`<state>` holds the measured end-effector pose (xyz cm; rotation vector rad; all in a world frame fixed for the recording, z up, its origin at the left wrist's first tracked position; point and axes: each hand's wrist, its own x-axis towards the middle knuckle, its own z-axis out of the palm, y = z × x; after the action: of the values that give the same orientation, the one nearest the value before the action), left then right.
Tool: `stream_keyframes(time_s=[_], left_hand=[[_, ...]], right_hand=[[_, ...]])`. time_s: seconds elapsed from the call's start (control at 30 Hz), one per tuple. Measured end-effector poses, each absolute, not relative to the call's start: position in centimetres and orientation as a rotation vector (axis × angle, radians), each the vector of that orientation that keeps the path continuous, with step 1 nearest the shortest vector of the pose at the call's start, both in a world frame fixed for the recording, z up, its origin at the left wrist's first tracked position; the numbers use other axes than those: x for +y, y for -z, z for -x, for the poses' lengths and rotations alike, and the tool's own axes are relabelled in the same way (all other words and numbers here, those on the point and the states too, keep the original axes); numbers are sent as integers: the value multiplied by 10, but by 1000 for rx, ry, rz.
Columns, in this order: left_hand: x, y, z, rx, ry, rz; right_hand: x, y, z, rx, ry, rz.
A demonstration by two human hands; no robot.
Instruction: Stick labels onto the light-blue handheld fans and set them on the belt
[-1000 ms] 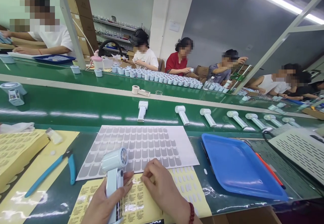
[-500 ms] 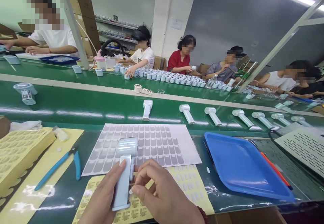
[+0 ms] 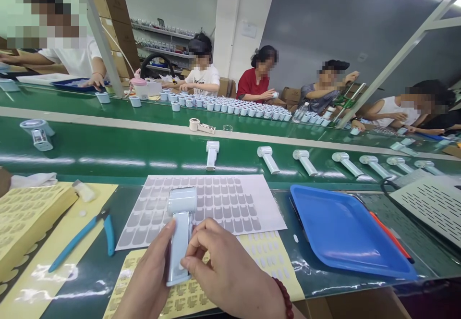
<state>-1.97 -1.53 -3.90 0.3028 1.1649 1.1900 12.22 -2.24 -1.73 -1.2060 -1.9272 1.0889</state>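
Fan (image 3: 181, 239) sits clasped in your left hand (image 3: 153, 263) above yellow sheet (image 3: 124, 285); your right hand (image 3: 230, 266) meets its side, grip's contents unclear.

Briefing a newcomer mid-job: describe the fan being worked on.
On the near table lies a grey-patched white sheet. Overlapping its near edge in view is a pale blue fan. Unlike the fans along the green belt, it's held in the hands.
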Motion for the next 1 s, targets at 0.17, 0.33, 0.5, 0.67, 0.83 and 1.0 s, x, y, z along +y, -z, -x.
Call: stream_keyframes(time_s=[0.17,0.33,0.5,0.67,0.83,1.0], left_hand=[[-18,34,18,1136,-1173,-313],[-17,46,24,991,-1186,-328],[-26,41,27,907,-1152,-518],[-28,30,28,990,-1111,-615],[-2,30,45,1112,-1085,-626],[55,14,71,1289,-1049,-706]], right_hand=[[-21,17,-121,-1937,-1076,1214],[-22,13,-121,-1972,-969,1270],[-20,13,-122,-1929,-950,1233],[-18,17,-132,-1605,-1115,1111],[-23,36,-155,-1639,-1079,1282],[-31,60,-155,-1926,-943,1677]])
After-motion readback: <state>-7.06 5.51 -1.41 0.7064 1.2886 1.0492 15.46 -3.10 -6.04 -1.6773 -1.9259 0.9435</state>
